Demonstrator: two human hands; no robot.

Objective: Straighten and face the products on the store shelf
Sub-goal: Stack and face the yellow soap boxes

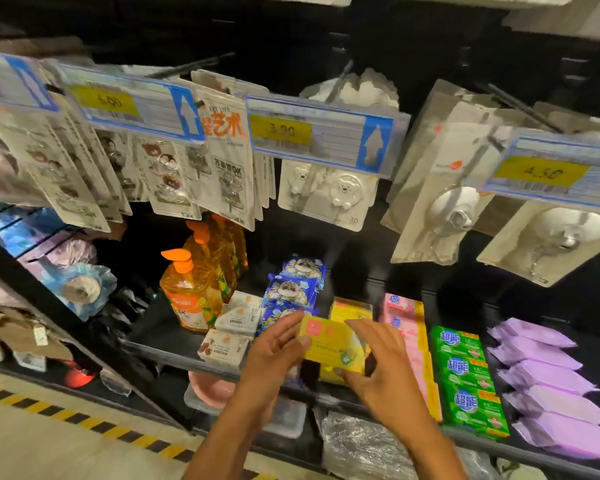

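Observation:
A yellow soap box [329, 342] is held between both hands just above the front edge of the black shelf [160, 351]. My left hand [274, 355] grips its left end, thumb on top. My right hand [381, 365] holds its right side, fingers over the top and thumb under the front corner. More yellow boxes [350, 308] lie behind and beneath it. Blue seal-print packs [291, 289] line up to the left, pink boxes [404, 323] to the right.
Orange pump bottles [191, 292] and white boxes [236, 323] stand at the left, green soap bars [465, 375] and purple packs [548, 375] at the right. Carded hooks [326, 195] and price tags [319, 133] hang overhead. A striped floor line [77, 417] runs below.

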